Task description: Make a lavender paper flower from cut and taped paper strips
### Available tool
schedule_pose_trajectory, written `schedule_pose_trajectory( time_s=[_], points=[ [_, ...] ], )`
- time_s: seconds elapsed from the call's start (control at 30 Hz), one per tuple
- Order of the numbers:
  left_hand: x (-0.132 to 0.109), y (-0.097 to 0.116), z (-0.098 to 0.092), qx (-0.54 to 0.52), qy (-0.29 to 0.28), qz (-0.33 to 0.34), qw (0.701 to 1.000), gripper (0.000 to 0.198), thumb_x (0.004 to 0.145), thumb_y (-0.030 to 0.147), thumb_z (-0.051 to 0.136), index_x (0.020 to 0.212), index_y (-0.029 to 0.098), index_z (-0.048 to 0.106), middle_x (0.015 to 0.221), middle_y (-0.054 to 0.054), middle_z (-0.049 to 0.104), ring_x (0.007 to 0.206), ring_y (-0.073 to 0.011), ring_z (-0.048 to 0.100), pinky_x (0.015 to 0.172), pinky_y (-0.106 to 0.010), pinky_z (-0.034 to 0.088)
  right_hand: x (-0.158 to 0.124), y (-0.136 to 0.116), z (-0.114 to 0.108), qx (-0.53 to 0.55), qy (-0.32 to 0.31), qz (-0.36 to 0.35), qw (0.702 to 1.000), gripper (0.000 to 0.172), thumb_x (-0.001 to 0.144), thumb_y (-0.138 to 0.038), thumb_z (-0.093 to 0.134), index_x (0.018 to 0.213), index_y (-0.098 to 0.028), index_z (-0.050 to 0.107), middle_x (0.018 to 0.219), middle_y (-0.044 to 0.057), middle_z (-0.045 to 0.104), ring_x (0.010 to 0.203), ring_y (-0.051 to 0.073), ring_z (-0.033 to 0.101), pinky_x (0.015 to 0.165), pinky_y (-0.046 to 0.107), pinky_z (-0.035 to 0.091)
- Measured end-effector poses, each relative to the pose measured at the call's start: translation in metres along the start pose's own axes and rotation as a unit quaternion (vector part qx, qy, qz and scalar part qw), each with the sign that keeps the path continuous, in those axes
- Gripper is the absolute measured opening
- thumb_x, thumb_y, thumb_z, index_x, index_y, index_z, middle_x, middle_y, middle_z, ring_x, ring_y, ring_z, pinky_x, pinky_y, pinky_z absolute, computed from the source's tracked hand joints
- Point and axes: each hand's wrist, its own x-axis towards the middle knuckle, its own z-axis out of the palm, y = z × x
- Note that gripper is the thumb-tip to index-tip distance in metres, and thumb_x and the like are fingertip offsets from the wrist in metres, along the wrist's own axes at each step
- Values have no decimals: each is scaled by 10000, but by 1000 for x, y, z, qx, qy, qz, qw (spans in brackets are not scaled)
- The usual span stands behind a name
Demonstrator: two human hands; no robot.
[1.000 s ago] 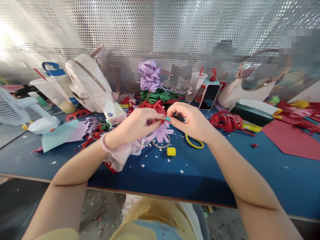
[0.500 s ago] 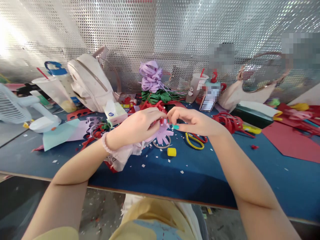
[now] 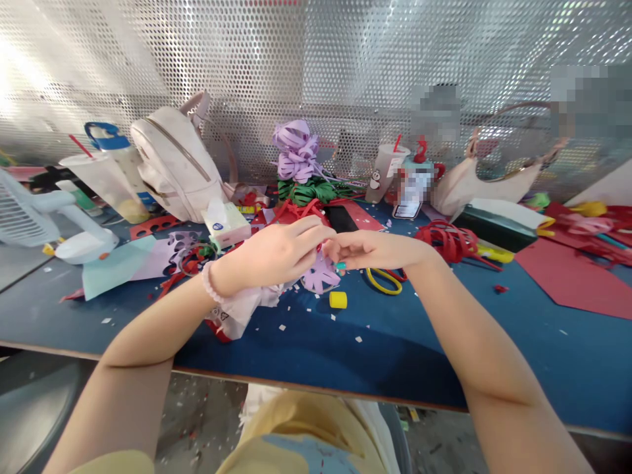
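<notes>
My left hand [image 3: 291, 247], with a pink beaded bracelet at its wrist, is closed, its fingertips bent down over a lilac paper piece [image 3: 320, 276] cut into strips. From the other side my right hand [image 3: 368, 250] meets it, fingers curled and thumb at the paper's upper edge. The exact pinch points are hidden behind the fingers. The paper's strips fan out just above the table, over a thin ring. A yellow cap [image 3: 338, 300] lies close below. Yellow-and-red scissors [image 3: 385, 282] rest under my right wrist. Crumpled white plastic packaging [image 3: 240, 313] lies beneath my left forearm.
Behind my hands stand lilac paper flowers [image 3: 296, 150] and green strips [image 3: 311, 192]. A tissue pack [image 3: 226, 226], backpack [image 3: 172, 161] and small fan [image 3: 79, 243] are on the left. A phone [image 3: 413, 196], red paper strips [image 3: 447, 240] and red sheets [image 3: 577, 280] lie rightward.
Both hands have come closer together, and my right hand has dropped slightly. The lilac paper has shifted a little lower, now covering more of the ring.
</notes>
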Motion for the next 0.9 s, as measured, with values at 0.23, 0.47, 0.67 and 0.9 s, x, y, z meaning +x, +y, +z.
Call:
schedule_pose_trajectory(
  time_s=[0.23, 0.47, 0.67, 0.9],
  points=[
    [3, -4, -1, -2, 69, -26, 997, 257, 883, 172, 428, 1112, 114, 530, 1124, -131, 601, 1062, -226, 564, 932, -367, 461, -1, 8, -3, 64, 91, -13, 994, 130, 837, -292, 585, 860, -180, 522, 874, 19, 552, 715, 96, 507, 630, 225, 462],
    [2, -5, -13, -66, -15, -198, 978, 292, 920, 323, 394, 799, 146, 593, 766, -42, 633, 692, -152, 580, 659, -269, 419, -9, 4, -11, 91, 164, -13, 982, 211, 828, -368, 613, 814, -181, 516, 825, 10, 512, 692, 95, 480, 624, 224, 444],
    [10, -10, -3, -220, -129, -245, 935, 438, 918, 435, 351, 616, 149, 489, 577, 6, 487, 515, -98, 443, 515, -233, 311, -12, 2, -12, 65, 183, -18, 981, 228, 824, -396, 616, 809, -190, 519, 840, 15, 518, 698, 102, 455, 617, 224, 417],
    [14, -6, 13, -343, 4, -243, 907, 367, 823, 289, 518, 534, 162, 331, 501, 65, 269, 458, -50, 238, 447, -206, 198, -11, -2, -9, -13, 175, -14, 984, 180, 853, -359, 565, 832, -192, 501, 896, 26, 521, 688, 103, 452, 619, 242, 408]
  ],
)
